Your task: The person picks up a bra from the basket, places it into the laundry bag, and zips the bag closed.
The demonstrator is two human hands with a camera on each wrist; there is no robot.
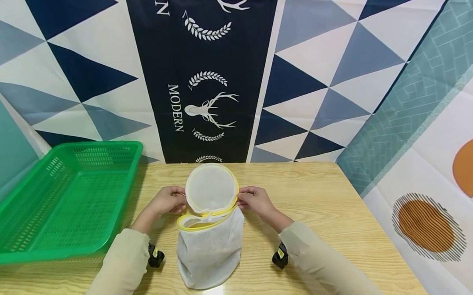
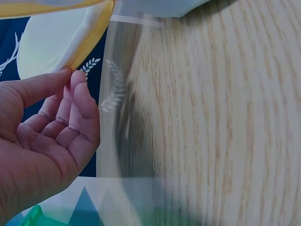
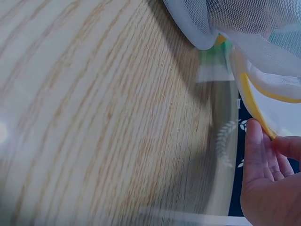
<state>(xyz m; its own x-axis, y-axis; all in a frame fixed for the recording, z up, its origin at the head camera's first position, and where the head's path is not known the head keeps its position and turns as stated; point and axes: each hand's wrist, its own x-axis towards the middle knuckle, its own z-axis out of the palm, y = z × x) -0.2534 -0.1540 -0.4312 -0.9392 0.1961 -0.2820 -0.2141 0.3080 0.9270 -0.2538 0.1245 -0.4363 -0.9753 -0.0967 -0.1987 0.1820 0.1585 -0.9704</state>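
Note:
A white mesh laundry bag (image 1: 210,250) with yellow zipper trim stands on the table, its round lid (image 1: 211,187) raised at the back and its mouth partly open. At the lid's left edge, my left hand (image 1: 171,200) pinches the rim between thumb and forefinger; the left wrist view shows the yellow trim (image 2: 92,46) at the fingertips. On the opposite side my right hand (image 1: 257,201) pinches the lid's yellow edge, and the right wrist view shows thumb and fingers on that trim (image 3: 254,104). The mesh body hangs below in soft folds.
A large green plastic basket (image 1: 103,188) sits on the left of the wooden table (image 1: 314,205). Behind the table rises a patterned cloth wall (image 1: 205,78). Small black wrist cameras (image 1: 280,256) are strapped under both sleeves.

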